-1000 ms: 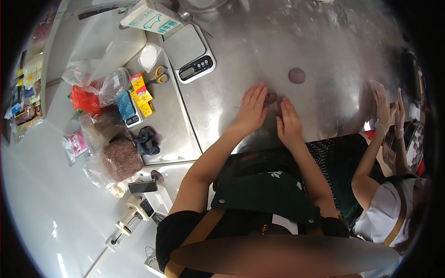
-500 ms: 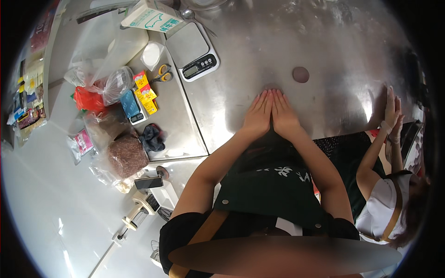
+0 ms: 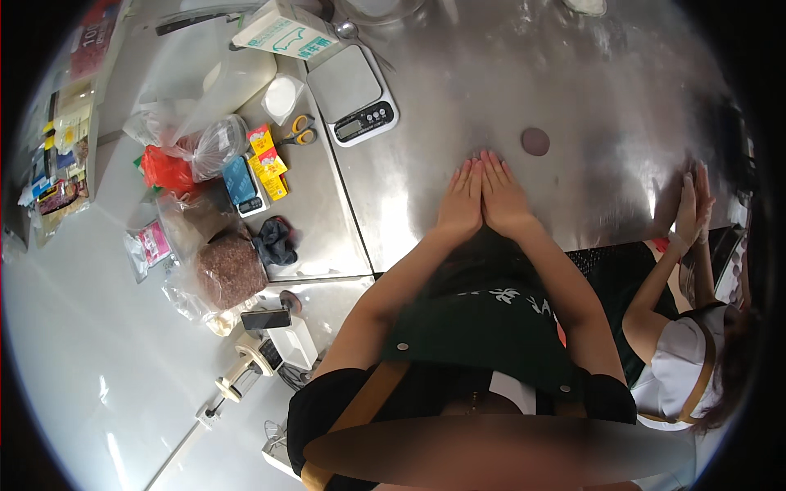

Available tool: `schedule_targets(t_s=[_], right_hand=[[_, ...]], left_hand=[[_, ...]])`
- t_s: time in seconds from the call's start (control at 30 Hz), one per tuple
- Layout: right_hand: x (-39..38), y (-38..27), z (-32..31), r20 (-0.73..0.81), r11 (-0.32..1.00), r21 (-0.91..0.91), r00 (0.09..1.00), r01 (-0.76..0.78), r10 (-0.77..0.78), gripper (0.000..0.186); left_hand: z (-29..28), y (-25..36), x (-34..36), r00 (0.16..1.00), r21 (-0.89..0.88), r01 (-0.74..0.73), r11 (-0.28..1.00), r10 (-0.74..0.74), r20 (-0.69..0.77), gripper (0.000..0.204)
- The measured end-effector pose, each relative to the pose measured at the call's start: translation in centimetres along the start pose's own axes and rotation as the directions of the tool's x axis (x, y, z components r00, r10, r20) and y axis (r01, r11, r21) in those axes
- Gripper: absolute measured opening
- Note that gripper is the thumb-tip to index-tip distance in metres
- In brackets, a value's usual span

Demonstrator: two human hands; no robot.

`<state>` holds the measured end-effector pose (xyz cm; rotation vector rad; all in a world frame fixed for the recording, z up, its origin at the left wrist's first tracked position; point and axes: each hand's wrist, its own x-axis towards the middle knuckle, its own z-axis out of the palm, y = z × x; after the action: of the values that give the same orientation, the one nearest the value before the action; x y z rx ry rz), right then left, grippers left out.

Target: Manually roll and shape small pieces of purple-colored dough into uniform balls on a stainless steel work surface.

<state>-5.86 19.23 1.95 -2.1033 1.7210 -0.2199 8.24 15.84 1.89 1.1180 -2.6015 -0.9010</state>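
My left hand (image 3: 463, 196) and my right hand (image 3: 499, 192) lie side by side on the steel worktop (image 3: 442, 90), their inner edges almost meeting and their fingers stretched flat, pointing away from me. Whatever is under them is hidden. Beyond my right fingertips sits a small round mauve dough piece (image 3: 535, 141). Up and to the left stands a kitchen scale (image 3: 344, 86) with its pan bare.
At left are a carton (image 3: 278, 29), scissors (image 3: 303, 131), yellow packets (image 3: 266, 164), a red bag (image 3: 164, 168) and a bag of brown food (image 3: 229, 274). A phone (image 3: 266, 319) stands lower left. At right a co-worker (image 3: 671, 360) has gloved hands (image 3: 692, 204) at the worktop.
My hands have come together from either side of a small dark piece seen a second ago, which is now covered. The co-worker's hands have moved lower and closer together.
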Motion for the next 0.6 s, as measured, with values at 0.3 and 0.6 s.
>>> schedule_targets(t_s=[0.3, 0.6], right_hand=[[-1.4, -0.7, 0.7, -0.078, 0.996, -0.068, 0.995, 0.059, -0.064, 0.064], [-0.4, -0.7, -0.2, -0.037, 0.998, 0.039, 0.999, 0.039, -0.038, 0.069]], left_hand=[[0.5, 0.1, -1.4, 1.000, 0.022, -0.016, 1.000, 0.017, -0.020, 0.065], [-0.3, -0.2, -0.4, 0.998, -0.029, 0.045, 0.999, -0.044, 0.042, 0.070]])
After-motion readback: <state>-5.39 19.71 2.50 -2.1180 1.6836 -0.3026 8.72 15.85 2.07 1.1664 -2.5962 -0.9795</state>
